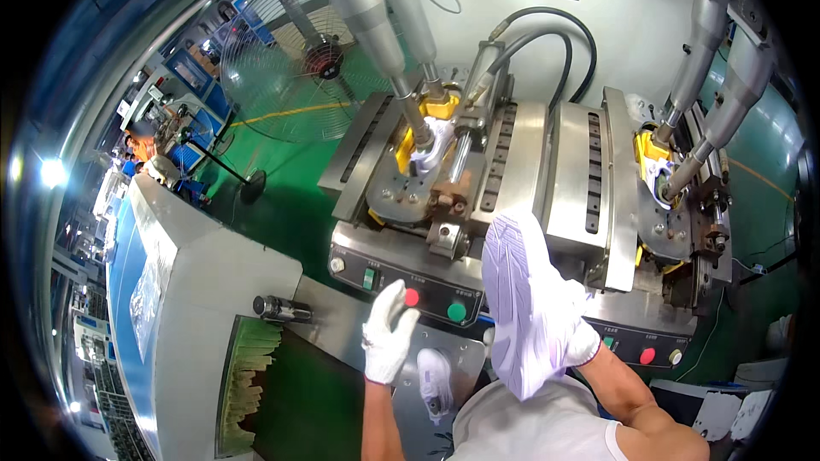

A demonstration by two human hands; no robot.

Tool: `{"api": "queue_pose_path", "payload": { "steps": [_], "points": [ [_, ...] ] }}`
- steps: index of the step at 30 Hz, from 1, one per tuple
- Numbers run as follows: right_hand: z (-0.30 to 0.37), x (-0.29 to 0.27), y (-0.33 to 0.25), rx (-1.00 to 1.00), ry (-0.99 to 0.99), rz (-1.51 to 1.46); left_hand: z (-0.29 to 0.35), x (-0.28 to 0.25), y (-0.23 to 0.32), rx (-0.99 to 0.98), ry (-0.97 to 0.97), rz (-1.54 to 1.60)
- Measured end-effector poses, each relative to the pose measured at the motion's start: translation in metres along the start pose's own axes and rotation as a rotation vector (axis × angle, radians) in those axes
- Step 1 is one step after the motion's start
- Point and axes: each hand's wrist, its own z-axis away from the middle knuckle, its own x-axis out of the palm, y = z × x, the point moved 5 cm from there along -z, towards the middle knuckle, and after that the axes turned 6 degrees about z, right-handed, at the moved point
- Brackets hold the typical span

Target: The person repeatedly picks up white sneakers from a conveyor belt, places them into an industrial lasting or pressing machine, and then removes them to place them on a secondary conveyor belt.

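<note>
At the press panel, gloved left hand [389, 333] loosely curled, seemingly empty; right hand [574, 343] gripping white shoe [521, 299].

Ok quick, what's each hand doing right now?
Left hand: gloved, holding nothing, fingers at the red button.
Right hand: gloved, closed on a white shoe, sole up.

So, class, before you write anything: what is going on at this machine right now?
A person in white gloves stands at a shoe press machine. The left hand reaches to the red button on the control panel, beside a green button. The right hand holds a white shoe, sole up. Another white shoe sits clamped in the left station.
</note>
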Motion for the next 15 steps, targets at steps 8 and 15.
{"api": "queue_pose_path", "payload": {
  "steps": [8, 15],
  "points": [
    [-0.015, -0.013, -0.028, -0.264, 0.185, 0.099, -0.147, 0.034, 0.045, 0.469, -0.065, -0.287],
    [-0.011, -0.017, -0.020, -0.180, 0.285, 0.127, -0.276, 0.081, -0.013, 0.538, -0.265, -0.639]
  ]
}}
